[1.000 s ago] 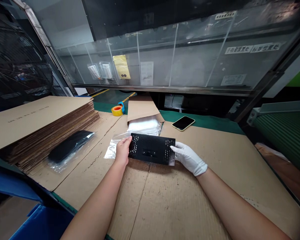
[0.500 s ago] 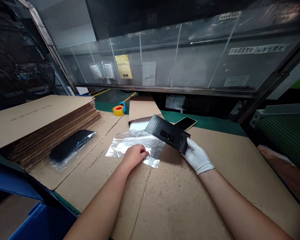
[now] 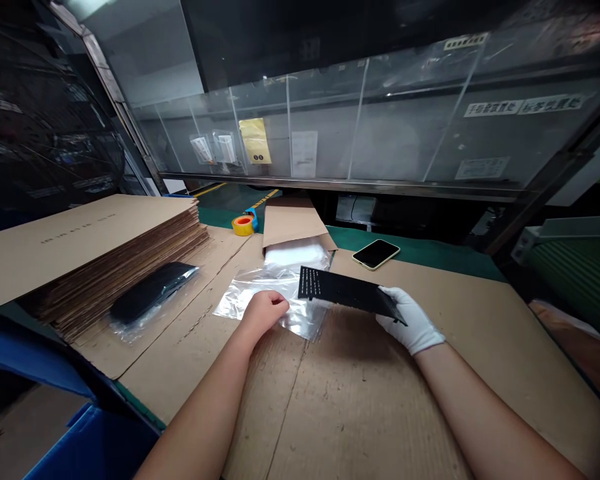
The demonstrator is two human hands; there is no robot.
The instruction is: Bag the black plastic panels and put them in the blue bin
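A flat black perforated panel (image 3: 347, 292) is held up over the cardboard-covered table by my right hand (image 3: 411, 321), which wears a white glove and grips the panel's right end. My bare left hand (image 3: 265, 312) rests on a clear plastic bag (image 3: 240, 293), its fingers curled together; whether they pinch the bag is hidden. Behind the bag lies an open cardboard box (image 3: 293, 223) with white wrapped material (image 3: 297, 255) at its mouth. To the left, a dark item in clear plastic (image 3: 153, 291) lies beside the cardboard stack.
Flat cardboard sheets (image 3: 80, 230) are piled at the left. A phone (image 3: 376, 254) and a yellow tape roll (image 3: 243, 225) lie toward the back. Beyond stands a metal frame (image 3: 330, 187) with clear sheeting. A blue bin (image 3: 95, 447) is at lower left, a green conveyor (image 3: 580, 257) at right.
The black panel has been tilted flatter and brought slightly lower and to the right by my gloved hand, uncovering the phone and the box's mouth. My left hand has barely shifted.
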